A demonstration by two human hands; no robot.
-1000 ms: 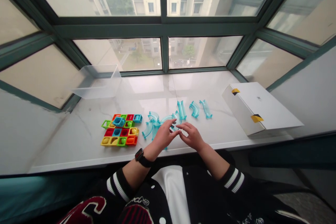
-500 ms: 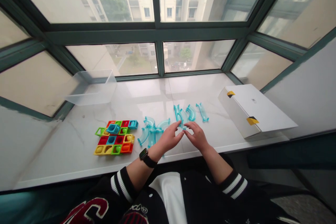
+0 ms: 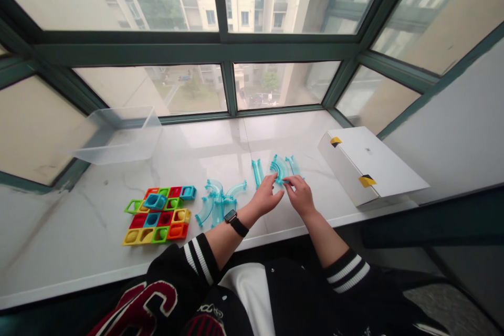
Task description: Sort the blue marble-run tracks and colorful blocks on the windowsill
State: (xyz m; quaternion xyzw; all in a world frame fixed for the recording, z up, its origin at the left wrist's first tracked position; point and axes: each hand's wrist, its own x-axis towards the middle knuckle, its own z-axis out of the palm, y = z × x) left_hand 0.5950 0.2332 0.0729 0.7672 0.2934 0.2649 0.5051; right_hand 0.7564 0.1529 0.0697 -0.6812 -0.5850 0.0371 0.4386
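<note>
My left hand and my right hand come together over the worktop, fingertips closed on a clear blue curved track piece. It lies close against another curved piece, and the line between the two is hard to make out. Just left of it is a straight clear blue track piece. To the right, a second straight piece is partly covered by my right fingers. Beyond my left wrist lies a loose pile of blue track pieces, curved and straight.
Colourful square blocks form rows at the left, one blue block resting on top. A clear plastic bin stands at the back left. A white box with yellow-black tabs sits at the right. Windows rise behind the worktop.
Both hands have moved right with the curved track piece, from beside the left straight piece to the other curved piece. The view has shifted slightly to the right.
</note>
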